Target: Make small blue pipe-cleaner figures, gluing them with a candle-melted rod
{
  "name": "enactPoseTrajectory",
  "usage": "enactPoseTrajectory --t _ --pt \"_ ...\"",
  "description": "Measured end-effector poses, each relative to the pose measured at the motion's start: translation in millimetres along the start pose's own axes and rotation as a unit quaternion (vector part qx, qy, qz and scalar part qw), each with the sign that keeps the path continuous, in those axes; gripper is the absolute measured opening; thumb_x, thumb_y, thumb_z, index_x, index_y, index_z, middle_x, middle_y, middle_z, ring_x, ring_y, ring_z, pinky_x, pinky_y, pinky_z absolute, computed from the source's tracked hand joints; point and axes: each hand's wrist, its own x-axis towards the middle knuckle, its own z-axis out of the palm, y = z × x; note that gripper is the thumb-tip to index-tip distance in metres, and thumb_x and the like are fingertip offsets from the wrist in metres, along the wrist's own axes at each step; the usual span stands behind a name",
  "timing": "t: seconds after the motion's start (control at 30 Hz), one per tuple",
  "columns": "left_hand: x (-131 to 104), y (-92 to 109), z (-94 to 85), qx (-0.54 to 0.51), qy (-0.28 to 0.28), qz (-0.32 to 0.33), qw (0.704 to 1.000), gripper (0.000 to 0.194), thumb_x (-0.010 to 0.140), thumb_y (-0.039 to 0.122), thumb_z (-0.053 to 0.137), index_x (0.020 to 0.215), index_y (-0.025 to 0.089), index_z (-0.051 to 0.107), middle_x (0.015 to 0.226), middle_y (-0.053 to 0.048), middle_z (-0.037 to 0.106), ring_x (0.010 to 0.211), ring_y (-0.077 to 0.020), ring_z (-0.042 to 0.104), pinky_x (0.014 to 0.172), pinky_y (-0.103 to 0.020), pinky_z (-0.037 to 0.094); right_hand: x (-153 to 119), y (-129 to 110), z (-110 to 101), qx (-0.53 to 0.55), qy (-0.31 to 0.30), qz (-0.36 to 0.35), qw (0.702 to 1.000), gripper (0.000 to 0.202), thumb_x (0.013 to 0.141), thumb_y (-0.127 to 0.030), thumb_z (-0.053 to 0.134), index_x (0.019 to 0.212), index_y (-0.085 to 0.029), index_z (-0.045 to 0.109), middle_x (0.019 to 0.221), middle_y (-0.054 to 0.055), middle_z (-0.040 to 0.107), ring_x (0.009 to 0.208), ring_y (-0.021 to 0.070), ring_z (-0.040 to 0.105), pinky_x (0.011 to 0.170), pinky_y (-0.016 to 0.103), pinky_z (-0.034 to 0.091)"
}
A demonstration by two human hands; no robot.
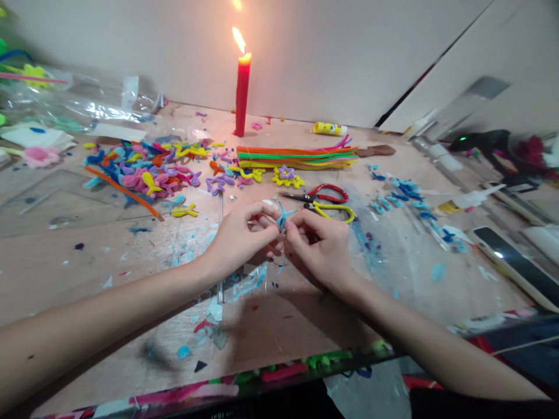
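A small light-blue pipe cleaner piece (283, 217) with thin ends sticking up is pinched between the fingertips of both hands, above the middle of the table. My left hand (247, 230) grips it from the left, thumb against index finger. From the right, my right hand (321, 241) closes thumb and index finger on the same piece. Just beyond the hands lie scissors with one red and one yellow handle (327, 201). Behind these rests a bundle of orange, green and yellow pipe cleaners (297, 157). A clear stick (220, 250) lies partly under my left wrist.
A lit red candle (243, 96) stands at the back by the wall. Colourful twisted pieces (148, 169) are heaped at the left, beside a loose orange pipe cleaner (126, 192). Blue pieces (406, 189), a glue bottle (469, 199) and a phone-like device (519, 262) lie at the right.
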Motion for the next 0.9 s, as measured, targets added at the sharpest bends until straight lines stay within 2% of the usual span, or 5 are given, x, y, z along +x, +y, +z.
enactPoseTrajectory --t 0.2,0.5,0.73,0.9 --pt "1.5 -3.8 -2.3 0.038 0.011 0.018 0.999 0.024 0.073 0.020 0.066 0.096 0.015 0.060 0.065 0.002 0.065 0.055 -0.0128 0.065 0.053 -0.023 0.054 0.4 1.2 0.4 -0.015 0.003 -0.011 1.000 0.021 0.088 -0.022 0.057 0.067 -0.020 0.058 0.052 -0.006 0.049 0.046 0.0078 0.041 0.051 0.024 0.033" --pt "0.6 -6.2 -1.5 0.047 0.010 0.024 0.999 0.021 0.074 0.022 0.067 0.092 0.017 0.059 0.068 0.002 0.063 0.057 -0.0123 0.064 0.054 -0.023 0.054 0.2 2.3 -0.5 -0.022 -0.011 -0.017 1.000 0.024 0.089 -0.021 0.057 0.065 -0.020 0.055 0.053 -0.006 0.049 0.048 0.0077 0.042 0.052 0.024 0.034" --pt "-0.3 -5.0 -1.6 0.050 -0.003 0.028 0.998 0.024 0.079 0.028 0.067 0.096 0.012 0.062 0.080 -0.003 0.066 0.062 -0.0110 0.064 0.056 -0.021 0.054 1.3 2.0 -1.4 -0.036 -0.002 -0.027 0.999 0.024 0.087 -0.019 0.057 0.064 -0.019 0.055 0.052 -0.006 0.047 0.047 0.0070 0.041 0.051 0.023 0.032" --pt "-0.3 -7.3 -3.1 0.017 -0.018 0.031 0.999 0.025 0.086 0.036 0.064 0.094 0.013 0.065 0.080 -0.003 0.067 0.066 -0.0137 0.069 0.057 -0.022 0.057 1.3 4.3 -1.5 -0.042 0.004 -0.044 0.998 0.024 0.087 -0.020 0.056 0.064 -0.018 0.056 0.051 -0.006 0.048 0.046 0.0064 0.042 0.050 0.022 0.032"
